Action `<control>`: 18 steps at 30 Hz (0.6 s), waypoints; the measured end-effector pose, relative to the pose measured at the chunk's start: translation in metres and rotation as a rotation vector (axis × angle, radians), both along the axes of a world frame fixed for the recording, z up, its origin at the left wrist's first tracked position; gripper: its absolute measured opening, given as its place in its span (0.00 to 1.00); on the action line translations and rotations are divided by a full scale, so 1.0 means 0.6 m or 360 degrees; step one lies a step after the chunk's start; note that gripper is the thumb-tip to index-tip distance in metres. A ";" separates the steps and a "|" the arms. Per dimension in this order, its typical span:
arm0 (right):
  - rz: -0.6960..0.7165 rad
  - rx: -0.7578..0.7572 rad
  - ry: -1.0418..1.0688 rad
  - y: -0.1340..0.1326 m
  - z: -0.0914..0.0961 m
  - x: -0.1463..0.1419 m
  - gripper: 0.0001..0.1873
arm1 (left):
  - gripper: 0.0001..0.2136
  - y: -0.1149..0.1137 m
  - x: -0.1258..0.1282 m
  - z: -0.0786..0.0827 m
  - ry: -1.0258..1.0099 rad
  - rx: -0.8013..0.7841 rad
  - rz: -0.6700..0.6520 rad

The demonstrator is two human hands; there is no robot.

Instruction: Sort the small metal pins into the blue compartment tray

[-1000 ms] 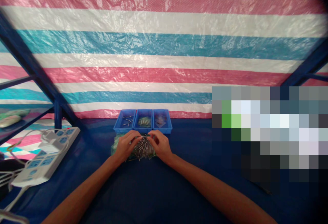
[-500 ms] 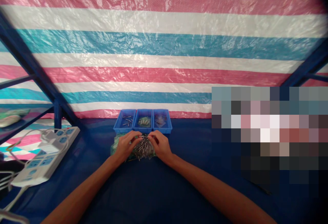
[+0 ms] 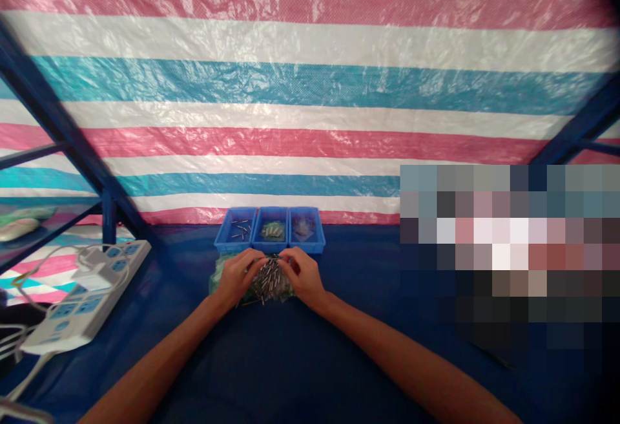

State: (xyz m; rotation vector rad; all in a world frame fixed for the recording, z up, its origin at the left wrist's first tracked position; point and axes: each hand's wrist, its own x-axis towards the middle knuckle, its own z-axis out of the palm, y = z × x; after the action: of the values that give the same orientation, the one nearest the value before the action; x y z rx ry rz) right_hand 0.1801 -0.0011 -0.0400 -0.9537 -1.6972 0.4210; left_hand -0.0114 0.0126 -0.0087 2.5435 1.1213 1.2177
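Observation:
My left hand (image 3: 241,273) and my right hand (image 3: 303,274) nearly meet just in front of the blue bins. Thumb and fingers are pinched in each, and a small thin metal rod (image 3: 272,258) appears to span the gap between the fingertips. Its finer details are too small to make out. Beneath them a heap of short metal rods (image 3: 269,282) lies on a crumpled green plastic bag (image 3: 217,270). Three joined blue bins hold parts: the left bin (image 3: 223,235) loose rods, the middle bin (image 3: 264,211) a greenish bag with metal pieces, the right bin (image 3: 317,236) a clear bag.
A white power strip (image 3: 99,301) with cables lies on the left of the dark blue table (image 3: 261,366). Blue metal frame bars (image 3: 72,127) rise at both sides. A striped plastic sheet (image 3: 310,88) hangs behind. The right side is pixelated.
My right hand has shifted slightly left, so the fingertips of both hands are a bit closer together. The bins and the heap look the same.

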 end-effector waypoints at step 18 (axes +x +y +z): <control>0.0024 0.0024 -0.0026 -0.005 0.012 0.001 0.11 | 0.06 -0.001 -0.001 0.002 -0.0028 -0.0004 -0.0045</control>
State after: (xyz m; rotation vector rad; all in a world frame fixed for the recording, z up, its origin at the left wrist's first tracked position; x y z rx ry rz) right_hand 0.1806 -0.0043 -0.0329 -0.9362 -1.7214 0.4111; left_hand -0.0118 0.0122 -0.0077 2.5325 1.0791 1.2288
